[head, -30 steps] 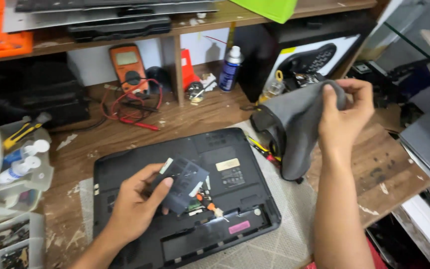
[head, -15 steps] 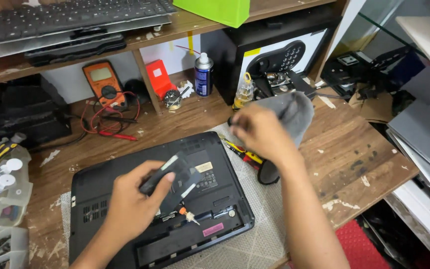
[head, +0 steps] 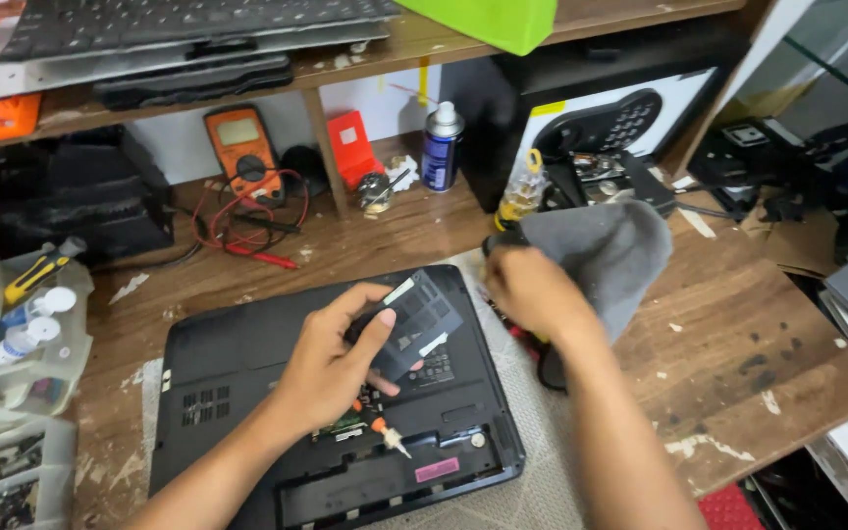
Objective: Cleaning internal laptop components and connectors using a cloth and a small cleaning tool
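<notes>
— What's the setting?

— A scuffed wooden desk point(head: 738, 393) in a cluttered repair corner, with a pale woven mat under the work.

— And nearest the camera?

— A black laptop point(head: 238, 393) lies upside down on the mat, its base opened; a small screwdriver with an orange grip point(head: 385, 432) rests in the open bay near the green edge of a board.

— What does the left hand do?

— The left hand point(head: 331, 368) hovers over the laptop, forearm coming in from the lower left. Its fingers point(head: 380, 329) are clenched around a dark, flat, squarish access cover point(head: 414, 319) with a grid of vents and a pale strip at one edge, tilted up above the base.

— The right hand?

— The right hand point(head: 532, 290) sits just beside the laptop's far right corner, forearm rising from the bottom edge. Its fingers grasp a grey cloth point(head: 610, 255), which drapes away over the desk to the right.

— Farther back?

— A small bottle of yellow liquid point(head: 520, 196) just behind the cloth, a blue spray can point(head: 441, 147), an orange multimeter point(head: 242, 142) with red and black leads, and a shelf carrying a keyboard point(head: 179, 20).
</notes>
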